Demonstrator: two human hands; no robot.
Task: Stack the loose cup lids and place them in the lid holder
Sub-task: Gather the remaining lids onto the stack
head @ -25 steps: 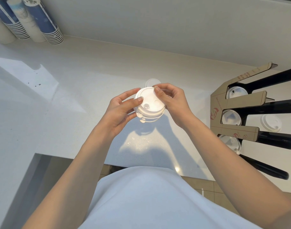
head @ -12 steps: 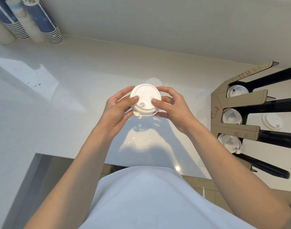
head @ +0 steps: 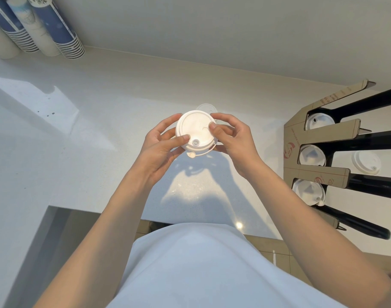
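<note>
While both hands meet above the middle of the white surface [head: 83, 130], the head view shows a small stack of white lids [head: 195, 131] held between them, top face toward the camera. Left hand [head: 161, 147]: thumb lies across the near-left edge of the top lid, the other fingers [head: 167, 123] curl around the stack's far-left rim. Right hand [head: 234, 141]: thumb tip presses on the right part of the top lid, the remaining fingers wrap behind and under the right rim. Both hands thus pinch the stack from opposite sides; it is lifted clear of the surface. A stopper tab [head: 191, 154] on a thin strap hangs from the stack's near edge. How many lids make up the stack cannot be told.

Just beyond the stack, a loose lid [head: 205, 107] lies flat on the surface, mostly hidden by the held stack.

Right side: a cardboard lid holder [head: 294, 152] with black channels [head: 368, 143] extending right. White lids show in three openings, far [head: 319, 121], middle [head: 311, 155] and near [head: 306, 191]. Another lid [head: 365, 162] rests between two black channels, to the right of the middle opening.

Far left corner: sleeves of blue-and-white paper cups [head: 54, 25] lean against the wall.
</note>
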